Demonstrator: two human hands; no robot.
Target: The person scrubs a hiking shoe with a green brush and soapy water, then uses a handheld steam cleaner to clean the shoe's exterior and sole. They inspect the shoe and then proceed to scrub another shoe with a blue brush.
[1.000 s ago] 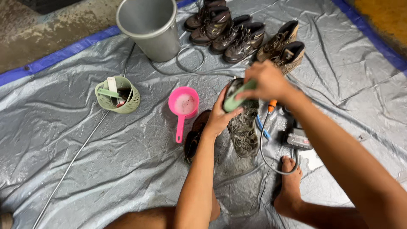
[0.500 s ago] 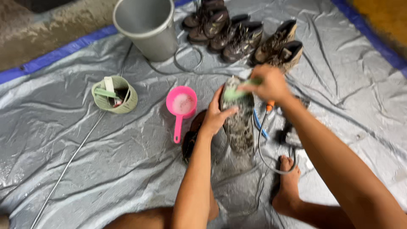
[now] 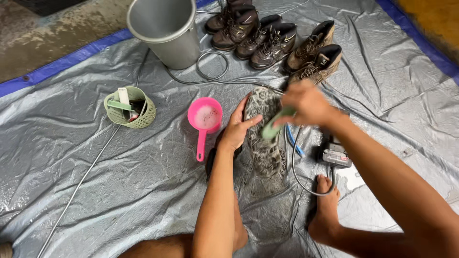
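The right hand [image 3: 308,102], fingers clenched on a green brush [image 3: 273,125], is sliding lower along the upturned boot sole [image 3: 264,131], which the left hand [image 3: 237,129] is gripping just right of the pink scoop [image 3: 204,117].

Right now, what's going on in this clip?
A person sits on a grey tarp scrubbing a shoe. The left hand steadies the upturned shoe, sole facing up, while the right hand holds a green brush against the sole. A pink scoop with suds lies to the left, beside a green basket of tools. A metal bucket and three pairs of boots stand farther off.
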